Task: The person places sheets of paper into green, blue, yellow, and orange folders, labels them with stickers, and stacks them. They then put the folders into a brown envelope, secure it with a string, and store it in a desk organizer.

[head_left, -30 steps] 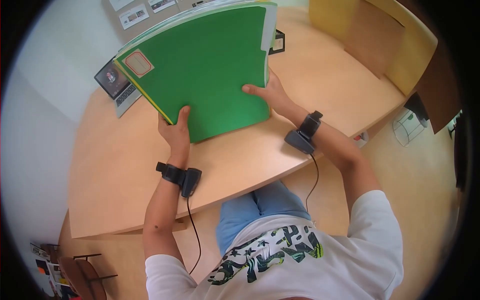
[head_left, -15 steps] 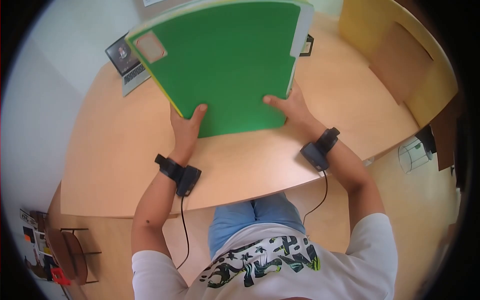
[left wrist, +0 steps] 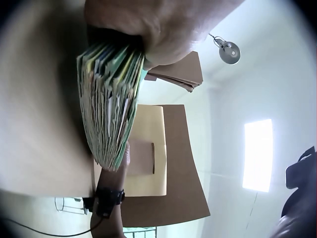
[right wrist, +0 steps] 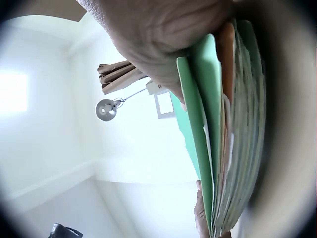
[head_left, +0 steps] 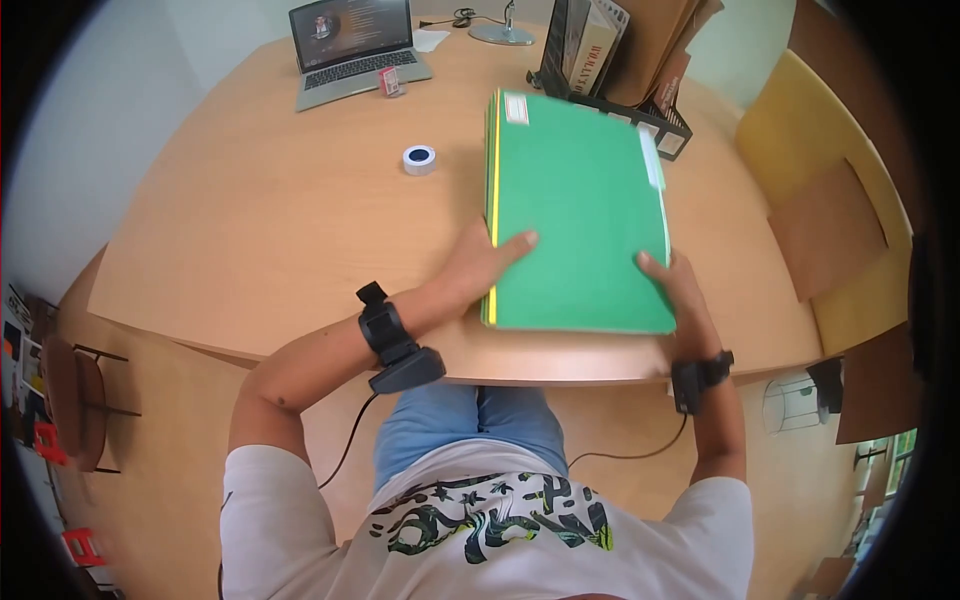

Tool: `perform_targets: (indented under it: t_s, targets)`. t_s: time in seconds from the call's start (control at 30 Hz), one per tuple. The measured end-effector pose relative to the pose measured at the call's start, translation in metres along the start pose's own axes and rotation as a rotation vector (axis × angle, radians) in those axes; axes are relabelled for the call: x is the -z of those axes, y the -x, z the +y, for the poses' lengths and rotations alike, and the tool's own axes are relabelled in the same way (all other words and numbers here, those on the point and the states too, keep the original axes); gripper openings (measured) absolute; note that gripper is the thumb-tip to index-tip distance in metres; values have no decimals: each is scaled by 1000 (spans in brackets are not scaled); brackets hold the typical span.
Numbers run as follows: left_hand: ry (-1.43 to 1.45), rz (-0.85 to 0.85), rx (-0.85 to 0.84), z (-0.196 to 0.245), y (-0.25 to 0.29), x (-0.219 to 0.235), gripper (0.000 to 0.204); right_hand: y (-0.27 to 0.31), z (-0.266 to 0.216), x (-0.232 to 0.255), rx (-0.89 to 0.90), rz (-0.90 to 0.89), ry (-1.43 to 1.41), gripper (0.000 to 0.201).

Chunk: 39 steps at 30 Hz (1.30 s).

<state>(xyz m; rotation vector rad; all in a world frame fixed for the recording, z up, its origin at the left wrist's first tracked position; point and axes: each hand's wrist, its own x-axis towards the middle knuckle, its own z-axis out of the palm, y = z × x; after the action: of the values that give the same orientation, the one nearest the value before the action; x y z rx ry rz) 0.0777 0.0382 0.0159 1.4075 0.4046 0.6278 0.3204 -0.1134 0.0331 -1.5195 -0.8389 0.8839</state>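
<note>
A thick stack of green file folders lies between both hands, over the near right part of the table. A small white label sits at its far left corner, and a yellow edge runs down its left side. My left hand grips the left side, thumb on the green cover. On the right side my right hand grips near the close corner, its thumb also on top. Many paper and folder edges fan out in the left wrist view. The fingers under the stack are hidden.
A laptop stands open at the back, a small red-and-white item beside it. A white roll lies left of the stack. Behind the stack, a black organizer holds books and brown folders. A yellow panel borders the right.
The folder stack has come down from a raised, upright pose to a flatter one, both hands still gripping it. The head view has shifted, showing the laptop, roll and organizer more fully.
</note>
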Motion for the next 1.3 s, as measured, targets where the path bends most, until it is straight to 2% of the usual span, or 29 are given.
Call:
perform_targets:
  t_s: [0.07,0.17,0.27,0.37,0.43,0.5,0.57,0.67,0.77,0.87,0.97,1.07,1.17,1.3]
  targets:
    - [108,-64,50,-8,9,-6,53,14,0,10,-44,-21,66,64]
    - [145,-169,230,-2,21,-8,58,26,5,22,-124,-55,121,67]
    - [-135,-300,437,24,29,6,54,32,2,25,-179,-83,118,67]
    - [-409,-502,753,37,18,35,50,33,5,27,-168,-108,114,67]
    - [-977,-245,279,32,9,58,42,37,2,21,-137,-107,145,67]
    - [-1215,204,-453,15,-14,89,36,35,-1,16,-164,-126,183,67]
    - [-1331,297,-734,23,-46,116,33,35,-6,8,-189,-142,188,67]
    - [-1331,247,-489,-9,-90,159,35,35,-13,-3,-196,-154,166,68]
    - [-1226,33,-293,-17,-118,177,37,31,-10,-5,-169,-152,166,68]
    - [-1421,93,-174,-18,-141,179,37,32,-8,-8,-177,-156,161,68]
    - [-1717,85,-47,-5,-160,169,40,30,-11,-10,-188,-161,161,68]
    - [-1495,56,-333,1,-189,149,45,28,-8,-8,-167,-167,135,68]
    - [-1396,-186,-409,15,-209,119,53,27,-6,-9,-158,-167,120,67]
    - [-1450,-330,-222,13,-226,101,57,25,-6,-12,-182,-148,122,67]
